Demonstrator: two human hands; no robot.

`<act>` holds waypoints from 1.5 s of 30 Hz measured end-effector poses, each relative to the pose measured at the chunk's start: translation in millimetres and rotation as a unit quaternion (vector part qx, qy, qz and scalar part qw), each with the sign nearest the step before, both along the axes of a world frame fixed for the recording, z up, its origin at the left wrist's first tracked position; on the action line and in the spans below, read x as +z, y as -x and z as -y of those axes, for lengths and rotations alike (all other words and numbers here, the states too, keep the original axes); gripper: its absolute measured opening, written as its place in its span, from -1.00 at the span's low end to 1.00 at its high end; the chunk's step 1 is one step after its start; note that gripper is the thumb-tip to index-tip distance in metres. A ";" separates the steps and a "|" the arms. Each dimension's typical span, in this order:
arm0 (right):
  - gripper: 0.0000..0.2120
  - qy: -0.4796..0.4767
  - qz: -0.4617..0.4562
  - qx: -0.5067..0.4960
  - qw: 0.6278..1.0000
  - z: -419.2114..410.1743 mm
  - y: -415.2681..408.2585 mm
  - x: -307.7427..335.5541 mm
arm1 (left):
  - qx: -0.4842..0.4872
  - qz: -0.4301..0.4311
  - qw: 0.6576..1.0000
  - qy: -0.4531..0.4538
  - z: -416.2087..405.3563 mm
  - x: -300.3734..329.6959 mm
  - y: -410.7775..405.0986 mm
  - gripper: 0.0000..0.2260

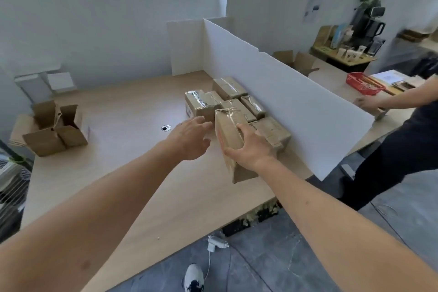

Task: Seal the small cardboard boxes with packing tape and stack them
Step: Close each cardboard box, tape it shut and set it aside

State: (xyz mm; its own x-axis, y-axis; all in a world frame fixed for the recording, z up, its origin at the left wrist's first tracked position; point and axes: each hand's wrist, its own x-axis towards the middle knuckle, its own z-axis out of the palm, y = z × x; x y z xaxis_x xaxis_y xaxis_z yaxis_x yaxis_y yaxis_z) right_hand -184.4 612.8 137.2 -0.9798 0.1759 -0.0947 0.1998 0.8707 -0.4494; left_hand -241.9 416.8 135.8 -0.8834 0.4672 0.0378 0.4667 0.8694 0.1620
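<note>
Both hands reach forward over the wooden surface (113, 168): the right hand (252, 149) has its fingers and thumb wrapped round a taped cardboard box (228, 135), held on end just above the surface, while the left hand (192, 136) hovers beside it with fingers loosely spread and holding nothing. Just beyond lies the group of sealed boxes (227, 99), packed close together against the white partition board (284, 92), their tape catching the light. An unsealed open box (55, 129) sits well apart at the far left. The step in hand appears to be adding the held box to the group. To do it well, the person would likely turn the box flat so its broad face meets the ones below, bring the free hand to the opposite side to steady it, and square its edges with its neighbours before letting go, so the stack does not lean toward the open side.
</note>
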 end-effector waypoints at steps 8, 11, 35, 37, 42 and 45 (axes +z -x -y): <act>-0.23 0.011 0.045 0.013 0.999 -21.4 104.7 -36.1 | 0.021 0.040 0.999 0.001 -28.4 -44.7 103.4 -0.59; -0.22 0.016 0.060 0.023 0.998 -25.5 140.8 -52.3 | 0.036 0.058 0.998 0.004 -33.1 -59.5 134.3 -0.58; -0.26 0.004 0.120 0.119 0.986 -45.3 331.8 -232.6 | 0.208 0.165 0.964 -0.016 -75.2 -205.0 272.6 -0.54; -0.26 -0.027 0.106 0.128 0.986 -44.4 334.6 -244.9 | 0.200 0.162 0.966 -0.023 -77.6 -217.7 282.1 -0.50; -0.24 -0.074 0.084 0.136 0.984 -40.7 337.8 -257.0 | 0.196 0.174 0.965 -0.010 -77.0 -233.3 289.7 -0.47; -0.30 -0.084 0.076 0.156 0.981 -39.5 335.7 -244.9 | 0.200 0.179 0.963 -0.006 -74.1 -227.1 284.2 -0.48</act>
State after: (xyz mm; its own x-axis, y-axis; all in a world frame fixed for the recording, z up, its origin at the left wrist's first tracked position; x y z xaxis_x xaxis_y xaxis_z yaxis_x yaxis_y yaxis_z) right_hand -520.1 652.3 -107.7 -0.9654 -0.1039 -0.2391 -0.0341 0.9596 -0.2791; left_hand -526.1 490.9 -91.4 -0.9501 0.0875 -0.2994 0.0065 0.9652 0.2616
